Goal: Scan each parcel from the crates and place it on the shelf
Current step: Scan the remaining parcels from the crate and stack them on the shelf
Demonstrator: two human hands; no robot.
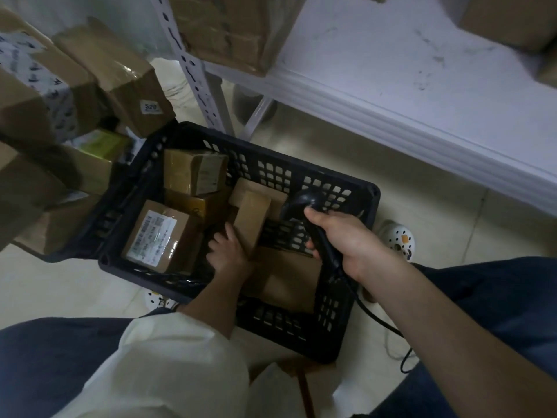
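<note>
A black plastic crate (364, 188) stands on the floor between my knees, holding several cardboard parcels. My left hand (227, 251) reaches down into it and grips the near end of a narrow brown parcel (251, 220) that lies tilted in the middle. My right hand (346, 236) hovers over the crate's right side and holds a black handheld scanner (304, 203), its head pointing at that parcel. A parcel with a white label (156, 236) lies at the crate's left. A flat parcel (289, 282) lies under my left wrist. The white shelf (391, 86) runs above right.
Stacked cardboard boxes (114, 70) crowd the left, one marked 520. More boxes (223, 28) sit on the shelf's far end. The scanner's black cable (382, 324) trails to the lower right. A white perforated shoe (398, 238) sits beside the crate.
</note>
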